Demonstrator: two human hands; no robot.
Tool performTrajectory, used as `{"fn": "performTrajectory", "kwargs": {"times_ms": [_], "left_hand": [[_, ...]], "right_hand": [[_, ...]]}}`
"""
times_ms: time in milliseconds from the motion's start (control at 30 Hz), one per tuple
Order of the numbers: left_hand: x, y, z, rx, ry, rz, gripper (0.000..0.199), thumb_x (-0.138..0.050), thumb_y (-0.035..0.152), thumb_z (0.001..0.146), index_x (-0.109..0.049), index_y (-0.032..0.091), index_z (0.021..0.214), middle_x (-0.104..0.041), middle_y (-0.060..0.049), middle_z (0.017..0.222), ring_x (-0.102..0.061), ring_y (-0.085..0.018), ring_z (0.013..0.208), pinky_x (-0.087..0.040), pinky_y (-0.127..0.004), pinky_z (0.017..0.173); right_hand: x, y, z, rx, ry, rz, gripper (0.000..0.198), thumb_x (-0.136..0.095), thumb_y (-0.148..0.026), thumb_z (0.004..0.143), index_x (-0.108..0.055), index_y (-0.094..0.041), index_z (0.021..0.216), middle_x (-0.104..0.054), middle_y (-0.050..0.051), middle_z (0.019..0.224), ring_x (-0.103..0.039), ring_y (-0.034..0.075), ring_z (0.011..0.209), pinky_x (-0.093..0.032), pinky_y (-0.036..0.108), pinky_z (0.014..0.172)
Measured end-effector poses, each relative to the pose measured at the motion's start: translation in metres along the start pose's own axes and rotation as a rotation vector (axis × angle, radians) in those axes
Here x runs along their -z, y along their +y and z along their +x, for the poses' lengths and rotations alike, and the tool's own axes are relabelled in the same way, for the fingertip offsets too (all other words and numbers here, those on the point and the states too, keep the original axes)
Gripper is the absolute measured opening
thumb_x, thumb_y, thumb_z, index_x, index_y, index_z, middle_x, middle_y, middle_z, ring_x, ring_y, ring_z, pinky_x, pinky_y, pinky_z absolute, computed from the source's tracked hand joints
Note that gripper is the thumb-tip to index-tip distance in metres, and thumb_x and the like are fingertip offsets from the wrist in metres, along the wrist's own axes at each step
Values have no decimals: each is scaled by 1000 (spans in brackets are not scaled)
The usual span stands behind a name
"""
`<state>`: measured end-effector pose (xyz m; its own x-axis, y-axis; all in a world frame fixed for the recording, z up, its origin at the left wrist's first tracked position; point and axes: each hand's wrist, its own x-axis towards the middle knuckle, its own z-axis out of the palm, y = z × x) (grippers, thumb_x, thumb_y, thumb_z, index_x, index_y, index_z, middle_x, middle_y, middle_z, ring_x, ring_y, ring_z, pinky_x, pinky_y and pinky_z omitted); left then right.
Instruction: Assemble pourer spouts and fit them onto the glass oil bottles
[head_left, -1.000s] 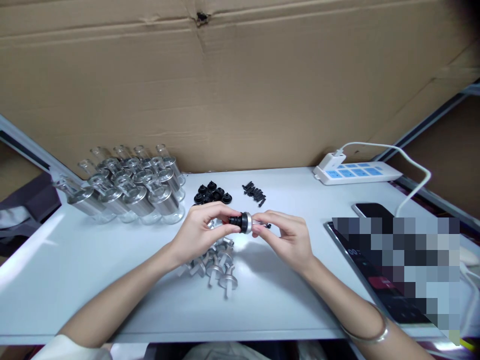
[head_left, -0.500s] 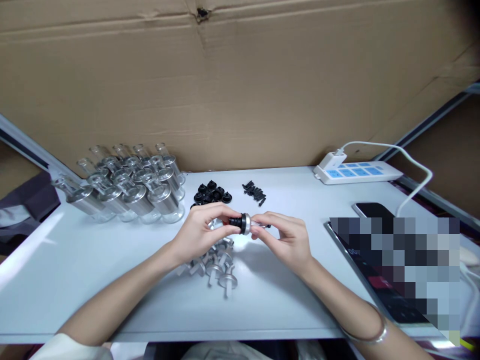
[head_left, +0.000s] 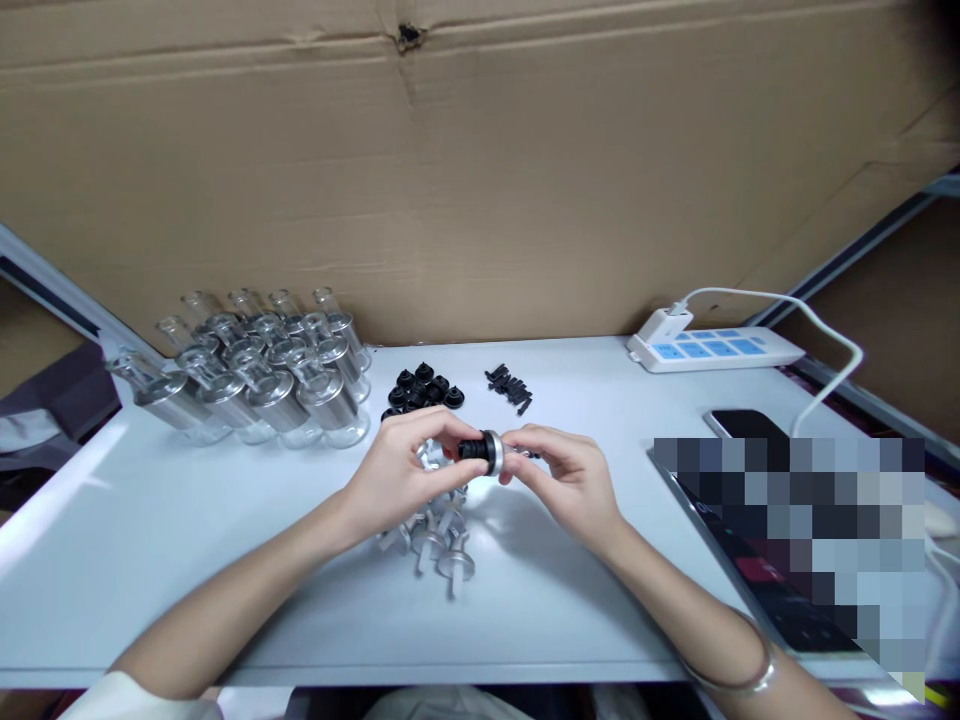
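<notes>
Between my two hands a bottle pourer point(head_left: 493, 453) is held sideways, with a ribbed black stopper on the left and a silver collar. My left hand point(head_left: 409, 460) pinches the black stopper between thumb and fingers. On the other side, my right hand point(head_left: 566, 475) grips the spout, where a small black tip shows past the fingers. Below the left hand lie several silver pourer spouts point(head_left: 454, 565), partly covered by that hand. Just behind it is a cluster of black stoppers point(head_left: 424, 388). Short black tube pieces point(head_left: 510, 387) form a small pile to their right.
Glass bottles with silver bands point(head_left: 274, 400) stand grouped at the left back. A white power strip point(head_left: 720, 347) with a plugged charger lies at the right back. A phone point(head_left: 746, 425) and a large dark-screened device point(head_left: 757, 570) lie on the right. Cardboard point(head_left: 480, 180) walls the back.
Both hands keep their hold on the pourer. Its silver collar has turned slightly, and the right fingers have shifted a little along the spout.
</notes>
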<state>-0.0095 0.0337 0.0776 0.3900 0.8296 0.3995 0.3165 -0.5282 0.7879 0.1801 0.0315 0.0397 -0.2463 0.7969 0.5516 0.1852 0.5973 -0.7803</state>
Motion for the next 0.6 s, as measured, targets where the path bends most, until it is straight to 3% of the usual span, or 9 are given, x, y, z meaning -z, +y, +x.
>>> {"fn": "performTrajectory", "kwargs": {"times_ms": [67,133,233,400,600], "left_hand": [[0,3,0,10,6,62,8,-67,22,77,-65,16,82,-66,-2,73,-60,-12,65,-47,-23,61],[0,3,-1,-9,36,156,8,-65,23,79,-64,17,84,-65,-1,74,-59,-12,66,-47,-23,62],[-3,-1,-2,-41,88,289,11,-63,26,81,-62,17,88,-62,1,71,-57,-12,65,-46,-23,62],[-8,-7,-6,-69,109,383,13,-62,27,83,-60,17,91,-60,2,69,-56,-11,61,-43,-21,57],[-9,-5,-7,-96,40,344,15,-58,27,87,-59,18,98,-59,0,74,-56,-12,67,-45,-22,62]], "right_hand": [[-1,0,1,-30,-4,-11,11,-59,-28,86,-66,-20,84,-67,4,76,-62,17,70,-50,30,66],[-2,0,0,-41,110,-92,11,-60,-31,85,-64,-21,88,-63,6,87,-59,17,77,-49,31,69],[-4,-1,-3,-29,238,-123,13,-60,-33,84,-60,-21,89,-56,3,79,-54,15,69,-48,30,64],[-9,-5,-6,-169,48,83,20,-64,-31,81,-57,-21,97,-64,0,72,-62,14,64,-52,26,57],[-10,-6,0,-369,17,331,27,-67,-38,77,-57,-19,94,-69,3,74,-66,15,61,-56,27,55]]}}
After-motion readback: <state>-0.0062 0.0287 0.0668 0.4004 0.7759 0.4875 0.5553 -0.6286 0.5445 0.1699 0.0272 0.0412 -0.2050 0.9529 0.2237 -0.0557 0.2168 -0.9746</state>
